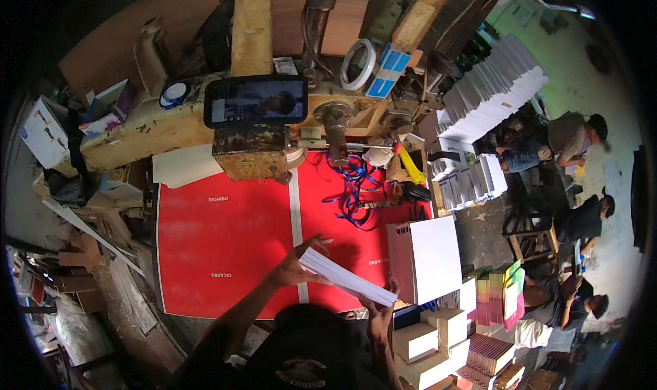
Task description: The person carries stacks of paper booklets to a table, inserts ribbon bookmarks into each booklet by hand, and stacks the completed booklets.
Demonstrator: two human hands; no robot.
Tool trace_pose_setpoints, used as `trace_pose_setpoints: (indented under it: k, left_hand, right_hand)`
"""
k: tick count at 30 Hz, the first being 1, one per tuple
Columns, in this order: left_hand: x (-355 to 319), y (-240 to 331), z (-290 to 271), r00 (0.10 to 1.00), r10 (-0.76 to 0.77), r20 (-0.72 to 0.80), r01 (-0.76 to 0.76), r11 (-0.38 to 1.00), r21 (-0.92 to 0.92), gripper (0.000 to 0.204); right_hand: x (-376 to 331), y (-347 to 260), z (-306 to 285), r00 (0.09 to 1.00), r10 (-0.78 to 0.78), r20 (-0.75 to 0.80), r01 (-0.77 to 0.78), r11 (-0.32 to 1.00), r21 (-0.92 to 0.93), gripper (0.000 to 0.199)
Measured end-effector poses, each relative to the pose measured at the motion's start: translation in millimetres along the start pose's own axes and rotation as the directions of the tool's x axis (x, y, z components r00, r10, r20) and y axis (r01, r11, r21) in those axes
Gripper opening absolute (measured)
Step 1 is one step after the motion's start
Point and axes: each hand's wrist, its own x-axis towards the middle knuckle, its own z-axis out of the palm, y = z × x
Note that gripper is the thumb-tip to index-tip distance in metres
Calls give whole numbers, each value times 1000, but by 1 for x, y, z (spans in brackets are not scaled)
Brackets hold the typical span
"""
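Observation:
Between my hands, above the near edge of a red work surface [226, 253], is a thin stack of white paper sheets [348, 280] held on edge, slanting down to the right. My left hand [293, 269] is closed on its left end, with some fingers sticking out past the edge. My right hand [380, 315] grips the lower right end from below. To the right of the stack stands a tall white pile of paper [438, 256]. Tangled blue ribbons [357, 188] lie farther back on the red surface.
A heavy cream machine [137, 133] spans the back, with a phone [256, 101] mounted on it. A yellow-handled tool [410, 165] lies at the back right. White paper stacks [489, 82] and bound book piles [489, 354] crowd the right side. Several people sit farther right.

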Motion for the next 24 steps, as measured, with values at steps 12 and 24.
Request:
trace_pose_setpoints:
  k: [12,24]
  left_hand:
    - [9,-8,-13,970,-114,214,231,700,-676,36]
    - [-34,-45,-58,709,122,-695,378,765,521,40]
  right_hand:
    - [36,-55,19,872,56,486,473,152,-868,50]
    - [5,-180,77,924,-382,29,223,476,-851,27]
